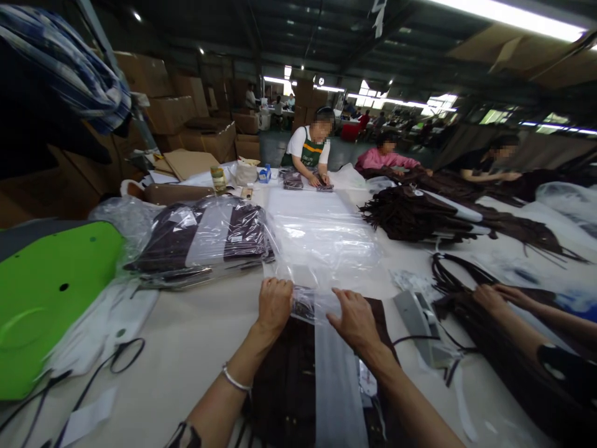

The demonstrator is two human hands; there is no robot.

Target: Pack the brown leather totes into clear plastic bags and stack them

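A folded dark brown garment (286, 379) lies in front of me, with a pale translucent strip (338, 379) running lengthwise over it. A tag (367, 378) shows beside the strip, partly under my right forearm. A clear plastic bag (305, 298) covers the garment's far end. My left hand (275, 305) is closed on the bag's edge at the garment's far left corner. My right hand (354, 317) rests over the strip's far right side, thumb and fingers apart. Beyond both hands lie flat clear plastic bags (321, 236).
Bagged brown garments (205, 233) are stacked at left, near a green panel (60, 298). A grey device (422, 326) with a cable stands at right. Beside it a co-worker's hands (499, 298) touch brown material. Another person (312, 152) works across the table, and brown garments (415, 214) pile up at right.
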